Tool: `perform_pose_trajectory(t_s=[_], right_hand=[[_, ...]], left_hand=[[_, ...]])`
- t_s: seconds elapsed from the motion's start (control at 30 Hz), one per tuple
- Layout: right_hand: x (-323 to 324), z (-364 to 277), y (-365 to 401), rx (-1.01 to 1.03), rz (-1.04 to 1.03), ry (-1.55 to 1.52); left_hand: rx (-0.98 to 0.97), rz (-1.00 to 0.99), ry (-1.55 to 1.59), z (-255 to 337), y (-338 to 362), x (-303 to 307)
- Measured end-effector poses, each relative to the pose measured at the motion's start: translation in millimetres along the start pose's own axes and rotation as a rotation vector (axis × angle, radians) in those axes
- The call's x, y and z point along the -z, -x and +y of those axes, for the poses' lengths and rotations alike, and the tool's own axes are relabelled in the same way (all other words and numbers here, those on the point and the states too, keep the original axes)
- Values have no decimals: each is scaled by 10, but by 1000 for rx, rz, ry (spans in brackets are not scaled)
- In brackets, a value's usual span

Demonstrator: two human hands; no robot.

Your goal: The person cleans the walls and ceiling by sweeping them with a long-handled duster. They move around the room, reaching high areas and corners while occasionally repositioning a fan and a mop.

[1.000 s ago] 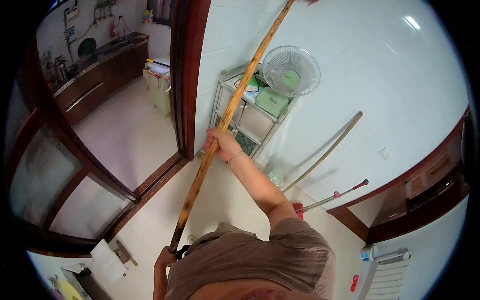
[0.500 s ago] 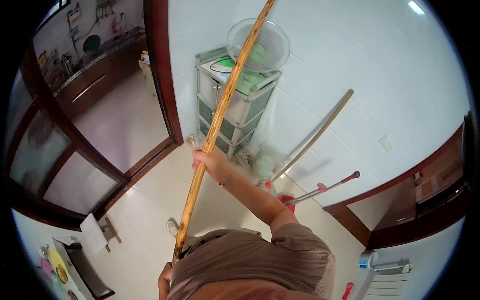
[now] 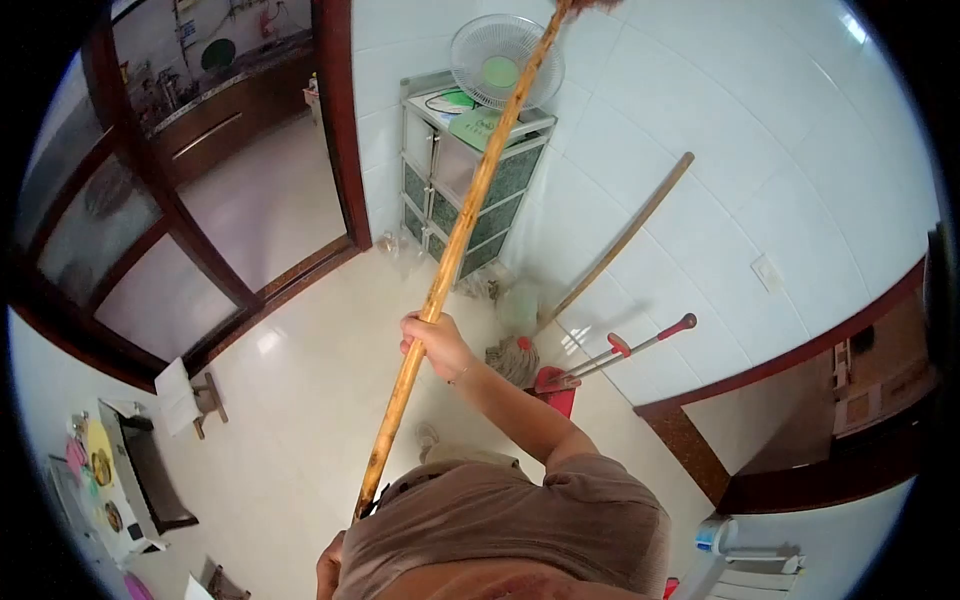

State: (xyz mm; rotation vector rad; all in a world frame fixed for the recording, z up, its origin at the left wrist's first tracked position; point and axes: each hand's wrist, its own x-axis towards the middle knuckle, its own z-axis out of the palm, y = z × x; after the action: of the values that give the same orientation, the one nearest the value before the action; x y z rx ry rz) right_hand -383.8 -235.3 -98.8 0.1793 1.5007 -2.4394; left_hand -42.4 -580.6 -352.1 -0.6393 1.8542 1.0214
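Right hand [image 3: 435,345] clamped on a long bamboo pole [image 3: 395,420] slanting up along the tiled wall.
Its fingers [image 3: 412,338] wrap fully round the shaft, low on its length. Above them the pole crosses the metal cabinet [image 3: 440,190] and table fan [image 3: 490,75]. Below, its end slips behind the shirt beside the left hand [image 3: 328,568], whose grip cannot be made out.

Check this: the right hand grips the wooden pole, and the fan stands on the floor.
One thing is wrong: the fan stands on top of the cabinet, not the floor, as the head view shows. The right hand does grip the wooden pole.
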Motion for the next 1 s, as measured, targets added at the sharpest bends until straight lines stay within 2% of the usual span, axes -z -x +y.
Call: perform_pose_trajectory(t_s=[0.23,0.3,0.43,0.5,0.73,1.0], right_hand=[[236,348,808,-107,89,40],[270,394,1018,-140,184,47],[437,498,1274,-140,128,29],[425,468,1432,-209,217,69],[825,799,1684,-258,171,62],[1382,798,2035,-368,100,18]], left_hand=[[57,-39,59,-763,426,-772],[74,-48,61,-934,525,-933],[101,-50,78,-1187,708,-1205],[107,-46,92,-1257,748,-1321],[136,-26,133,-1407,885,-1789],[189,36,215,-1313,1169,-2757]])
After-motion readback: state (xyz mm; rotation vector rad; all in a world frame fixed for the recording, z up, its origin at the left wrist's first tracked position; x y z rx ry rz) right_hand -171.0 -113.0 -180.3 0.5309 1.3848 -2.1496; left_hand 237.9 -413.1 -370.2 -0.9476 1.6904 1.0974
